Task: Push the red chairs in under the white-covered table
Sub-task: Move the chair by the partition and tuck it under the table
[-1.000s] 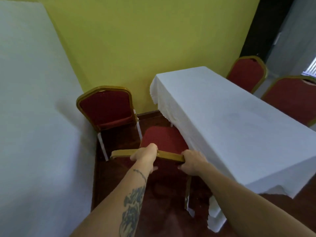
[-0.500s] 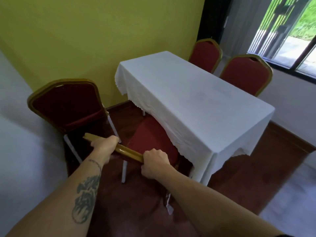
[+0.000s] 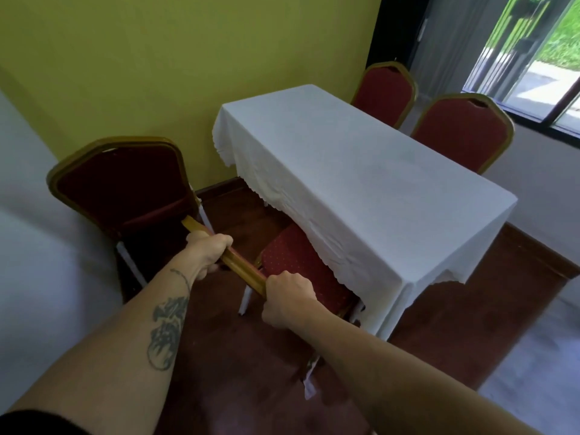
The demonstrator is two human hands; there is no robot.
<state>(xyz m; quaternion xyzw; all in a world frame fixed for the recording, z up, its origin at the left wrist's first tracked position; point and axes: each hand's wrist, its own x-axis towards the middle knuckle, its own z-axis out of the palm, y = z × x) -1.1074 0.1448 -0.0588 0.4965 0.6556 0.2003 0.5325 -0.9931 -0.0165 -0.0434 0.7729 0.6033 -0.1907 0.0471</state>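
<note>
A red chair [image 3: 301, 265] with a gold frame stands at the near long side of the white-covered table [image 3: 361, 183]. Its seat reaches partly under the hanging cloth. My left hand [image 3: 205, 248] and my right hand [image 3: 287, 298] both grip the gold top rail of its backrest, which I see edge-on. A second red chair [image 3: 122, 186] stands to the left against the white wall, away from the table. Two more red chairs [image 3: 387, 91] [image 3: 464, 130] stand at the table's far side with their backs showing above the cloth.
A yellow wall [image 3: 188, 58] runs behind the table's short end. A white wall [image 3: 37, 262] closes the left side. Dark red floor [image 3: 251, 387] lies under me, grey floor at the right. A window [image 3: 539, 51] is at the upper right.
The view has swung right, bringing the window and both far chairs into sight. My hands keep their grip on the rail, and the chair's seat sits a little further under the cloth.
</note>
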